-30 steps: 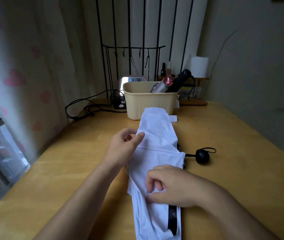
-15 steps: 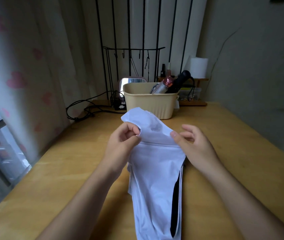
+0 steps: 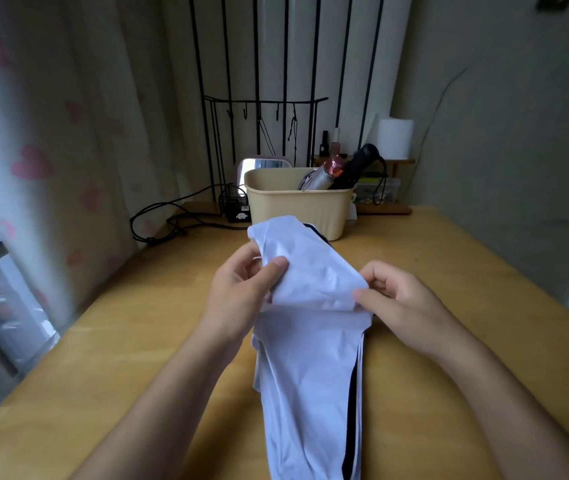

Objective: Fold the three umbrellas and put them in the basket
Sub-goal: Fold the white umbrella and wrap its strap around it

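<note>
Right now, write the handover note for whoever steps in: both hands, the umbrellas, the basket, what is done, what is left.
Left hand: pinches the canopy fabric of the white umbrella near its far end.
Right hand: pinches the same fabric at its right edge.
The white umbrella lies lengthwise on the table, collapsed but loose, not wrapped.
Done: the silver umbrella and the black umbrella stand in the basket.
Left: gather and wrap the white canopy, then put it in the basket.
</note>
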